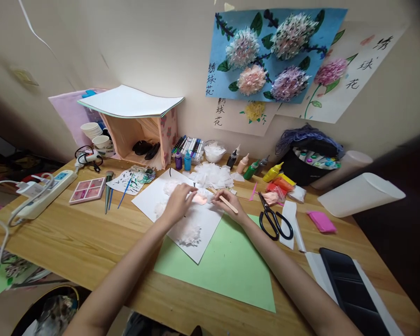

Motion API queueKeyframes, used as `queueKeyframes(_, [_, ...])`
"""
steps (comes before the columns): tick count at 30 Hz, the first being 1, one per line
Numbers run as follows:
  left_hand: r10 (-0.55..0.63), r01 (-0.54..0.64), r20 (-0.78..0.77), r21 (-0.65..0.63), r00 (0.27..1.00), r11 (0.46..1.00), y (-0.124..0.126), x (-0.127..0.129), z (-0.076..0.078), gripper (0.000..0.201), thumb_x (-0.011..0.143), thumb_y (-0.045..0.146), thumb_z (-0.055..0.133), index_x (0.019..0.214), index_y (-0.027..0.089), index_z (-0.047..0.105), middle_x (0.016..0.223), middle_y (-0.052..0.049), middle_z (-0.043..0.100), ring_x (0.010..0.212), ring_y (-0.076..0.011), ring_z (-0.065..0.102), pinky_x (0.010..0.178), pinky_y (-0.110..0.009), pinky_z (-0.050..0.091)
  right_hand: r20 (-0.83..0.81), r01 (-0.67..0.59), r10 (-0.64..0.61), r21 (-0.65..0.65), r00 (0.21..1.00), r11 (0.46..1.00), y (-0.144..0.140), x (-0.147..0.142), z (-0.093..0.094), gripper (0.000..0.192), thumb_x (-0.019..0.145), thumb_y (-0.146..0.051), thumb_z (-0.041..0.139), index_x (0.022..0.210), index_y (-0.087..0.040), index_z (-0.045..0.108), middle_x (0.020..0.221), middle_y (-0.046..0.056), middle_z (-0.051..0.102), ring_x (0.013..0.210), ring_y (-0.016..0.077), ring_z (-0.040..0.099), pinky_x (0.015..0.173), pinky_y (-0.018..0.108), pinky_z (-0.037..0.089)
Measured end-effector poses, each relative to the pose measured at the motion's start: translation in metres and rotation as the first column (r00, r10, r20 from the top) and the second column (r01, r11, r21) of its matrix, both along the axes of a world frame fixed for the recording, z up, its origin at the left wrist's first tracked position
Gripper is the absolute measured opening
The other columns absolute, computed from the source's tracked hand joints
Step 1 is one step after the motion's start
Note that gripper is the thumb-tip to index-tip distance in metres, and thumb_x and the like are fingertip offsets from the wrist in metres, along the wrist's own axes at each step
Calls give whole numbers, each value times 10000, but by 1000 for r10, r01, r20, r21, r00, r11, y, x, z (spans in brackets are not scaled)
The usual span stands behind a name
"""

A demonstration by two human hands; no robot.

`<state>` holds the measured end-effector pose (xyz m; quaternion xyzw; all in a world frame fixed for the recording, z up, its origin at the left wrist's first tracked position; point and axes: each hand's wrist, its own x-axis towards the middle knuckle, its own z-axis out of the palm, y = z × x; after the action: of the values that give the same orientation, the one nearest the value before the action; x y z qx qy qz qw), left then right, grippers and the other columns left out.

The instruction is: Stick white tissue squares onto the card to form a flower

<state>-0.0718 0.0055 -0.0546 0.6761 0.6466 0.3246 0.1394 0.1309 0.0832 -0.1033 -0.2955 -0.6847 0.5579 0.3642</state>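
My right hand [235,201] is closed around a flat wooden craft stick [228,204], which slants across its fingers. Beside it, my left hand [178,201] has its fingers bent and the tips drawn together; whatever they pinch is too small to make out. Between the hands, a flat peach patch of clay [200,199] lies on a white sheet of paper [198,249]. Fluffy white flower heads sit on this sheet, the nearest one [189,234] below my left wrist. A heap of white tissue pieces [212,175] lies just beyond my fingertips.
Under the white sheet is green paper [217,270]. Black-handled scissors [275,219] lie right of my right forearm, near a pink packet [321,221] and a black case [350,284]. Several paint bottles [251,170] stand behind. A power strip [44,196] and palette [87,190] are left.
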Motion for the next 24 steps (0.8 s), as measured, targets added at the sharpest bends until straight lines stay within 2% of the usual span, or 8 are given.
queueKeyframes(3, [-106,123,119,-140,987,982,15,22,-3,286,866,368,458,1029,192,612,973,-67,641,924,-195,569,831,-330,430,-29,-45,45,-11,999,999,8,-9,-4,294,678,-371,700,801,-197,498,890,24,593,763,148,596,692,303,508])
queueKeyframes(5, [-109,152,204,-210,973,966,22,25,-6,284,831,370,509,1017,187,621,929,-55,663,866,-185,590,772,-304,444,-45,-41,39,-32,998,999,10,-11,-7,296,689,-371,689,807,-205,474,914,30,593,761,149,600,696,310,510])
queueKeyframes(7, [-68,130,244,-247,967,960,25,24,-8,234,804,340,538,941,183,645,868,-42,676,808,-175,599,723,-285,444,-24,5,-5,-28,1000,1000,9,-10,-9,277,705,-354,676,815,-207,468,916,32,587,734,143,588,680,303,503])
queueKeyframes(10, [-15,82,241,-270,970,959,24,23,-10,178,796,304,532,824,187,663,817,-27,686,761,-167,596,696,-281,432,17,64,-64,-9,998,998,7,-6,-11,250,713,-332,669,817,-203,482,903,33,585,726,144,570,664,292,483])
queueKeyframes(12, [-7,75,228,-295,974,953,21,24,-13,176,794,298,529,795,188,666,810,-24,691,750,-166,594,685,-281,425,31,60,-60,3,998,998,6,-4,-11,212,739,-329,646,812,-200,494,879,29,590,729,146,564,662,287,471])
queueKeyframes(19, [5,47,185,-275,983,960,15,29,-15,286,801,413,535,908,189,677,878,-58,678,833,-194,576,722,-296,415,3,-5,5,-8,1000,1000,3,-5,-9,185,755,-313,647,775,-202,500,822,23,600,769,162,586,709,299,468])
queueKeyframes(24, [19,53,233,-298,972,953,20,28,-20,238,785,390,560,779,179,669,764,-30,670,703,-160,564,635,-267,402,3,2,-2,32,1000,999,2,-7,-9,205,743,-330,662,768,-207,500,825,32,602,772,172,594,710,305,472])
